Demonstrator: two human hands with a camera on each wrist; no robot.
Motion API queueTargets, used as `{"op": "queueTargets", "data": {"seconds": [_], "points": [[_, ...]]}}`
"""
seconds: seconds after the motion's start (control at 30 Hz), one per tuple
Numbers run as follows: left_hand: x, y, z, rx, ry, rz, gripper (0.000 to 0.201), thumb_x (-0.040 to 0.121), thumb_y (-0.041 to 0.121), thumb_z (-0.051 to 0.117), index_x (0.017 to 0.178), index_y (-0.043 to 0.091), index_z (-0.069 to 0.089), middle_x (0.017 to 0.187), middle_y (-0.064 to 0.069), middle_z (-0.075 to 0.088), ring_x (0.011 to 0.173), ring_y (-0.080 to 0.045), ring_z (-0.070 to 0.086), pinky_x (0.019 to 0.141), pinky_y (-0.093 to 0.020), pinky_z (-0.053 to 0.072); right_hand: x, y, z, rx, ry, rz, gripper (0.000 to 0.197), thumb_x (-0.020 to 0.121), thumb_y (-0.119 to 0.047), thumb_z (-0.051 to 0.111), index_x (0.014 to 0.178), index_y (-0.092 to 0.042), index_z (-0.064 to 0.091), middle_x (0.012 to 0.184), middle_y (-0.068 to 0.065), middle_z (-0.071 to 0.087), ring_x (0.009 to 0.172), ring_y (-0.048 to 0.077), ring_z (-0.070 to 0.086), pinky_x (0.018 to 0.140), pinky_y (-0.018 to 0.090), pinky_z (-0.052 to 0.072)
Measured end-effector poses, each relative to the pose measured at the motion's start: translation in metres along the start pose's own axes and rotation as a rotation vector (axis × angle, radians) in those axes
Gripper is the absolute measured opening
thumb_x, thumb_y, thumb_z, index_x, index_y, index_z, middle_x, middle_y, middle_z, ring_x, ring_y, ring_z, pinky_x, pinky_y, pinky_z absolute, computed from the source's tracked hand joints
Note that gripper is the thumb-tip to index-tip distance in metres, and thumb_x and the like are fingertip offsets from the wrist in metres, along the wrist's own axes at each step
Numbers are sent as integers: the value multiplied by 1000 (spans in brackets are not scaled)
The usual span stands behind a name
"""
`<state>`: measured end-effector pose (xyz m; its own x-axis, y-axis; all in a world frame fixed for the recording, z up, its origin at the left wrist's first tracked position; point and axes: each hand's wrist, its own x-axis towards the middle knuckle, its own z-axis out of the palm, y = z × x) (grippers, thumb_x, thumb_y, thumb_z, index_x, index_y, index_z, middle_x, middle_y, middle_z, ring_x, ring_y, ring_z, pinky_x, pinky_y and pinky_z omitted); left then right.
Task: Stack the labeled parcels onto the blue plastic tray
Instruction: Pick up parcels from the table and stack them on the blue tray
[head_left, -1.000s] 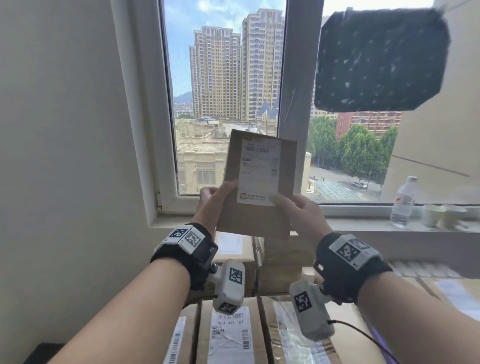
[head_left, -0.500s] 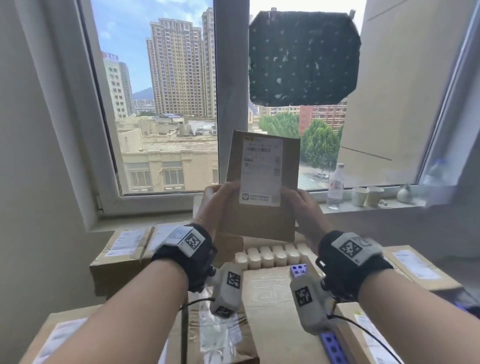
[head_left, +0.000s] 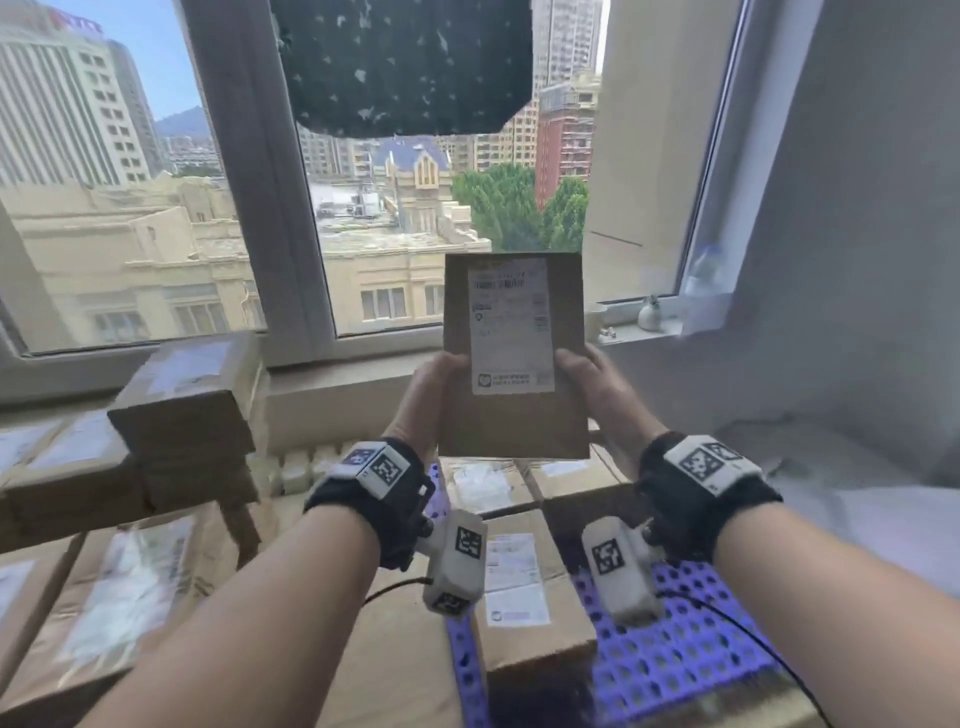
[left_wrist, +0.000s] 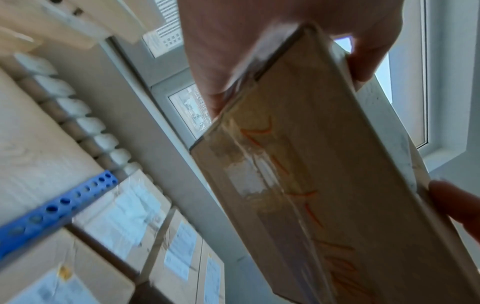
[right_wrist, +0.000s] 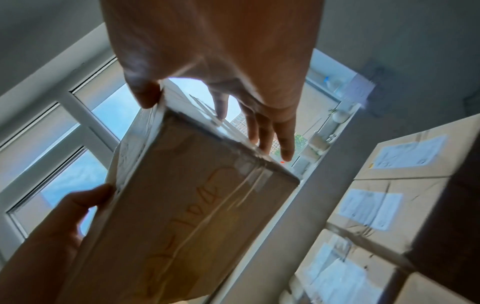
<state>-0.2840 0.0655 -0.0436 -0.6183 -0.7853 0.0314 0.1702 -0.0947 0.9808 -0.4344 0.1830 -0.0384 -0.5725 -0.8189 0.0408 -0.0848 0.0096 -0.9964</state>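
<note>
From the head view, I hold a parcel (head_left: 514, 358) upright in front of the window (head_left: 260, 208), label (head_left: 511, 325) facing me. My left hand (head_left: 434, 400) grasps its left edge and my right hand (head_left: 597, 395) its right edge, thumbs on the front face. Below it lies the blue tray (head_left: 670, 670), with a labeled box (head_left: 524, 597) resting on it. More boxes (head_left: 182, 415) are piled to the left.

The left wrist view shows my left hand (left_wrist: 259, 41) wrapped round the parcel (left_wrist: 311, 174); its taped bottom carries orange writing. The tray (left_wrist: 54, 207) edge shows between boxes below.

The right wrist view shows my right hand (right_wrist: 221, 61) with thumb on one face of the parcel (right_wrist: 194, 216) and fingers (right_wrist: 267, 131) behind it; my left hand (right_wrist: 57, 226) holds the opposite side.
</note>
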Motion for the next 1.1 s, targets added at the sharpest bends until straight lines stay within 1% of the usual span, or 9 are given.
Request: {"op": "queueTargets", "data": {"seconds": [0.13, 0.27, 0.37, 0.47, 0.6, 0.77, 0.87, 0.97, 1.1], "points": [[-1, -38, 58, -27, 1, -97, 31, 86, 34, 48, 93, 11, 68, 80, -10, 71, 69, -23, 67, 66, -35, 57, 2, 29, -61, 39, 12, 53, 58, 87, -51, 64, 136, -37, 37, 121, -5, 65, 102, 14, 68, 78, 33, 55], [3, -76, 98, 7, 55, -223, 45, 62, 39, 57, 96, 11, 66, 94, -15, 63, 84, -28, 58, 85, -43, 45, 3, 63, -106, 40, 82, 97, 85, 69, -59, 71, 143, -35, 39, 128, -8, 61, 106, 11, 64, 84, 35, 54], [11, -102, 115, 50, 61, -275, 55, 56, 43, 58, 103, 15, 65, 103, -12, 65, 93, -27, 59, 89, -41, 44, 6, 88, -130, 66, 114, 147, 72, 79, -48, 72, 142, -32, 41, 123, -7, 61, 101, 6, 63, 72, 26, 50], [18, -121, 125, 84, 59, -290, 37, 65, 45, 56, 92, 22, 66, 104, -6, 65, 97, -23, 58, 92, -39, 43, 10, 110, -147, 63, 123, 193, 59, 87, -39, 67, 140, -31, 43, 110, -12, 63, 95, 5, 64, 68, 25, 49], [40, -151, 130, 126, 49, -300, 24, 94, 38, 53, 98, 16, 63, 104, -5, 66, 97, -23, 61, 85, -36, 48, 19, 136, -165, 57, 86, 264, 40, 91, -33, 63, 128, -33, 47, 104, -9, 64, 87, 5, 64, 63, 23, 48], [60, -179, 127, 193, 95, -328, 37, 93, 38, 59, 116, 9, 62, 114, -9, 67, 104, -27, 64, 76, -34, 53, 34, 170, -174, 8, 33, 365, 57, 82, -43, 69, 133, -31, 49, 117, -2, 66, 99, 14, 65, 72, 31, 52], [63, -189, 118, 234, 108, -341, 27, 92, 34, 61, 107, 11, 64, 108, -9, 70, 97, -25, 66, 70, -31, 52, 38, 189, -176, 17, -14, 472, 50, 89, -37, 65, 134, -26, 49, 117, 3, 67, 95, 19, 66, 72, 32, 53], [65, -197, 103, 346, 129, -331, 17, 92, 34, 63, 91, 17, 66, 100, -9, 72, 91, -24, 67, 77, -35, 53, 40, 205, -176, 1, -55, 569, 49, 89, -36, 64, 134, -23, 50, 116, 5, 66, 91, 21, 64, 66, 28, 51], [61, -204, 89, 402, 172, -331, 26, 89, 37, 66, 98, 13, 69, 98, -7, 72, 83, -17, 64, 67, -30, 52, 41, 215, -175, -20, -118, 628, 47, 86, -35, 67, 128, -19, 55, 110, 4, 67, 92, 20, 63, 69, 31, 51]]}}
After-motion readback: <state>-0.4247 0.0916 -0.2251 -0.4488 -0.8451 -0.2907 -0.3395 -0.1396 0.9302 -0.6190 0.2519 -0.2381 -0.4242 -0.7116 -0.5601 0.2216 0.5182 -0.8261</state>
